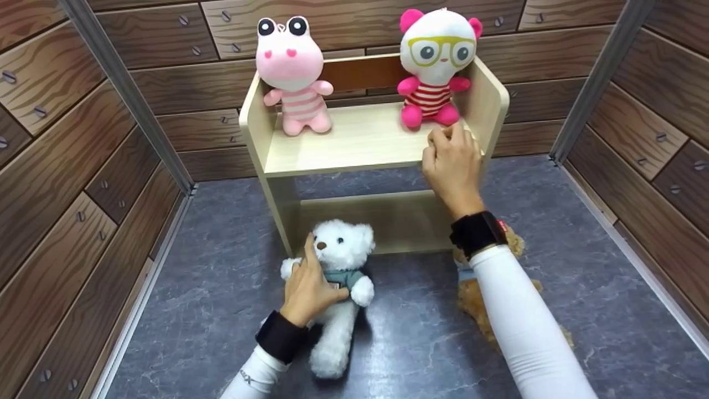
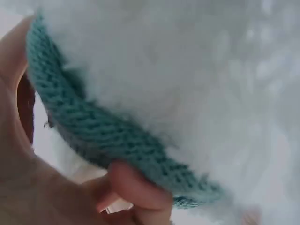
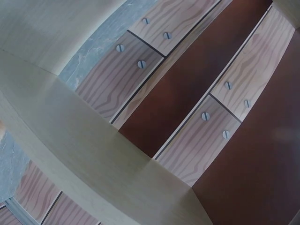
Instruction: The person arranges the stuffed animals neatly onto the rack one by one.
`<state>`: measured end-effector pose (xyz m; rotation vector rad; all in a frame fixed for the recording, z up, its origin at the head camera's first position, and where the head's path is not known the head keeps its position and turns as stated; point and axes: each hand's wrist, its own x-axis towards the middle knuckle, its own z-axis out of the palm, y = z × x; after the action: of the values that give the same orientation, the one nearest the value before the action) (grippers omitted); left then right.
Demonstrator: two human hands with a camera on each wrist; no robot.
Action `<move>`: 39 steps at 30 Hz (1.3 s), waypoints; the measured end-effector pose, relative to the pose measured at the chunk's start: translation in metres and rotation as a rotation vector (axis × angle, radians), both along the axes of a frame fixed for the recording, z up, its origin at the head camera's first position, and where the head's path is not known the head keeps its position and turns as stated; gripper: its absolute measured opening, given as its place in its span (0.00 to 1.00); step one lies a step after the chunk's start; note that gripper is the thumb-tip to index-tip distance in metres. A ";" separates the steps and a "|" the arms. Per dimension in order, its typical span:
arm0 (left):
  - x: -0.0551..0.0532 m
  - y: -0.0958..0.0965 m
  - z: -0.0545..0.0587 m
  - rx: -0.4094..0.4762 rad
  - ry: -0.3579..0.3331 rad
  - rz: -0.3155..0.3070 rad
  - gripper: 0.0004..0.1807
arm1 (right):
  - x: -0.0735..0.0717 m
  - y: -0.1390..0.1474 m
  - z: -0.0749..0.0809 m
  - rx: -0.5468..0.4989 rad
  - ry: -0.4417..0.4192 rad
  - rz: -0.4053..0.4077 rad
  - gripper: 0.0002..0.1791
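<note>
My left hand (image 1: 313,288) is on a white teddy bear (image 1: 343,249) in a teal knitted sweater (image 2: 108,136). In the head view its index finger points up beside the bear's face and the thumb lies across the sweater. The left wrist view shows fingers curled at the sweater's hem against white fur. My right hand (image 1: 455,163), fingers loosely bent, is at the right front of the upper shelf (image 1: 354,138), just below the feet of a panda doll (image 1: 441,50) with yellow glasses and a striped shirt. No toy shows in that hand.
A pink striped doll (image 1: 291,66) with big black eyes sits at the shelf's left end. Below is a lower shelf board (image 1: 410,221). A brown plush toy (image 1: 473,302) lies on the grey floor (image 1: 210,310), partly hidden by my right forearm. Wood-patterned walls (image 1: 61,194) surround this.
</note>
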<state>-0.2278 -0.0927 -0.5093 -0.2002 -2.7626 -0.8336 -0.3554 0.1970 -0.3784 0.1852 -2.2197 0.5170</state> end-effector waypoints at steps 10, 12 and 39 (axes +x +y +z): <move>-0.015 0.021 -0.014 0.089 0.187 0.142 0.70 | -0.001 0.000 0.000 0.000 0.001 -0.003 0.13; -0.019 0.025 -0.016 0.110 0.226 0.166 0.70 | -0.001 0.000 -0.001 0.001 -0.001 -0.002 0.13; -0.108 0.055 -0.019 0.390 0.437 0.337 0.71 | -0.001 0.000 -0.002 0.005 0.008 -0.013 0.13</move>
<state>-0.3360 -0.0375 -0.5285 0.1382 -2.1037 -1.0621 -0.3562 0.1968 -0.3799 0.1751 -2.2128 0.5029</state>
